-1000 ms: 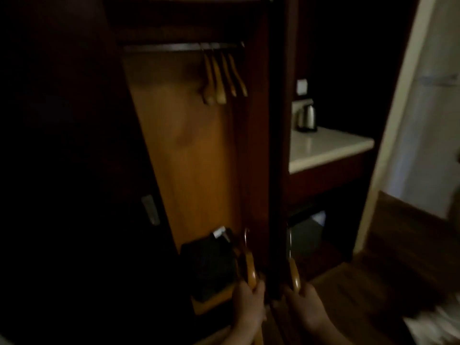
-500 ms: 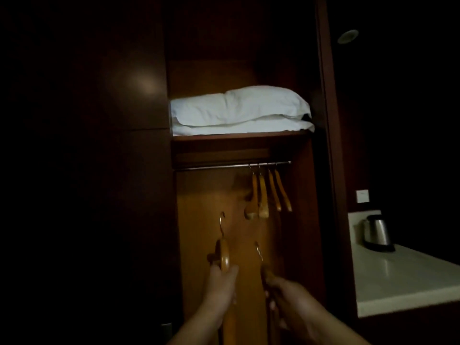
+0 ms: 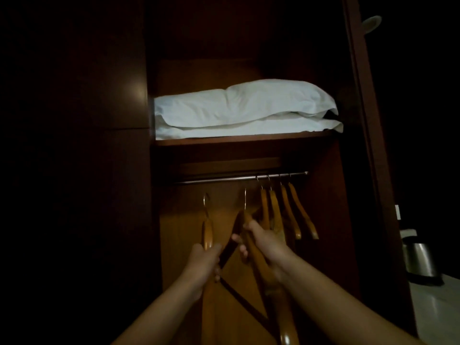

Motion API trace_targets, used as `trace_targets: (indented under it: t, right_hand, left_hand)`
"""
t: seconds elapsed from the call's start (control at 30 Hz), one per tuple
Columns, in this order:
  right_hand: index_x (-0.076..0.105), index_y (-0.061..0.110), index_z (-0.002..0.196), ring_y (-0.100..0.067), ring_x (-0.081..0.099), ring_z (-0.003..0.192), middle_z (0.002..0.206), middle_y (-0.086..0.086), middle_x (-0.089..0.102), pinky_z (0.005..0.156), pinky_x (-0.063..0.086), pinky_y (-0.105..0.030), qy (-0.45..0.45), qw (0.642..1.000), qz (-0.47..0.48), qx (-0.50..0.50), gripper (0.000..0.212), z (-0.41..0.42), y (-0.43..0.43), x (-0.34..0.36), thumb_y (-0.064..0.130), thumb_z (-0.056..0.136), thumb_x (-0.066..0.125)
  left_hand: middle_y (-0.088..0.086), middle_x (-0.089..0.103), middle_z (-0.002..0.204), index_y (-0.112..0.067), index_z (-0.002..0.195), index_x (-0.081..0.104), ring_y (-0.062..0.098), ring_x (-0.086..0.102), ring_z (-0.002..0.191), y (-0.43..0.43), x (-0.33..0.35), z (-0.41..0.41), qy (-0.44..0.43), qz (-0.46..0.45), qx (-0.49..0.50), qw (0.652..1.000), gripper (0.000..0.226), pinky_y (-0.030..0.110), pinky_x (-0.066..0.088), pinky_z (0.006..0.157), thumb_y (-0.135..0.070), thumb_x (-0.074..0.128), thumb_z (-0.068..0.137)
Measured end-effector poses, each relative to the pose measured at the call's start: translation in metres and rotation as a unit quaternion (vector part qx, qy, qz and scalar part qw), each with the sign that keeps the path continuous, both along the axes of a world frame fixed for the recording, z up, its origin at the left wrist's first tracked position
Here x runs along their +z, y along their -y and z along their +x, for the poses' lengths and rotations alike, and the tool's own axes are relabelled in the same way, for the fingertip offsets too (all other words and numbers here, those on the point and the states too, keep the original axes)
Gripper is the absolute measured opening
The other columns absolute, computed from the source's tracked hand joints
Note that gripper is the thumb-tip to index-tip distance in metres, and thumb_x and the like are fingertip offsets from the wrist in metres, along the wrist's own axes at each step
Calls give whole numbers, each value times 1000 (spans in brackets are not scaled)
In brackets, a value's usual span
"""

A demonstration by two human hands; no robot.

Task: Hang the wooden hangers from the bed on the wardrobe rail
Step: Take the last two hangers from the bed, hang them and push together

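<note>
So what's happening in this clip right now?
A person stands at an open wardrobe, holding one wooden hanger in the left hand and another in the right hand, hooks raised toward the rail but not yet on it. Four hangers already hang at the rail's right end, below a shelf with pillows.

The room was dim. A dark wooden wardrobe (image 3: 358,120) stood open, its lit back panel (image 3: 179,245) glowing orange-brown. White pillows (image 3: 244,108) lay stacked on its upper shelf (image 3: 244,141). To the right, a steel kettle (image 3: 420,262) sat on a pale counter (image 3: 438,310) beneath a wall switch (image 3: 397,212).
</note>
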State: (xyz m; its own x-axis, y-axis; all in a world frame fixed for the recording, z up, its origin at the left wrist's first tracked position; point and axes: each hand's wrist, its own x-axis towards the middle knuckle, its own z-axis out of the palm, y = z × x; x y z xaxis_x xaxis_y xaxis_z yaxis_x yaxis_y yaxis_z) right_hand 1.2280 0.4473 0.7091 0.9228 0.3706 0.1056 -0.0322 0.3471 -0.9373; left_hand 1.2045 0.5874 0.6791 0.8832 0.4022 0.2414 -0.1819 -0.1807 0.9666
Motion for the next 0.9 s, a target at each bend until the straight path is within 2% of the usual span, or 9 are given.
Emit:
trace_targets:
  t: [0.17, 0.37, 0.47, 0.6, 0.73, 0.9]
  right_hand:
    - [55, 17, 89, -10, 54, 47, 80, -7, 67, 40, 46, -17, 65, 997, -13, -32, 20, 75, -30, 42, 31, 98, 44]
    - [51, 6, 119, -7, 57, 38, 79, -10, 64, 36, 47, -15, 99, 994, -36, -43, 36, 172, -47, 84, 34, 99, 42]
    - [50, 1, 125, -6, 56, 29, 79, -11, 62, 32, 45, -14, 113, 991, -59, -48, 43, 219, -46, 97, 35, 100, 42]
    - [53, 3, 127, -6, 60, 37, 79, -8, 65, 36, 46, -15, 113, 988, -94, -53, 47, 270, -45, 99, 39, 98, 44]
    - [52, 3, 130, -10, 64, 47, 84, -11, 65, 33, 45, -14, 99, 991, -86, -36, 48, 301, -46, 99, 38, 98, 44]
    - [54, 0, 127, -4, 55, 26, 87, -11, 63, 30, 41, -11, 88, 991, -96, -15, 43, 319, -49, 94, 30, 100, 40]
  left_hand:
    - [4, 46, 70, 0, 127, 43, 12, 43, 50, -26, 12, 54, -6, -10, -33, 999, 42, 22, 38, 42, -23, 55, 93]
    - [3, 45, 69, -5, 107, 44, 11, 43, 45, -35, 31, 115, 3, -22, -54, 998, 26, 21, 39, 39, -22, 56, 92]
    - [3, 44, 70, -6, 104, 44, 12, 43, 48, -37, 40, 134, 4, -31, -60, 998, 21, 18, 39, 36, -20, 56, 93]
    - [3, 45, 70, -6, 106, 44, 12, 43, 49, -42, 47, 154, 1, -34, -52, 998, 24, 19, 40, 36, -21, 57, 92]
    - [3, 46, 69, -5, 105, 43, 12, 44, 49, -50, 51, 169, 1, -28, -30, 999, 23, 20, 41, 36, -21, 55, 93]
    - [4, 45, 71, -4, 100, 43, 13, 45, 51, -56, 54, 181, 3, 2, 0, 1000, 22, 19, 42, 37, -21, 55, 93]
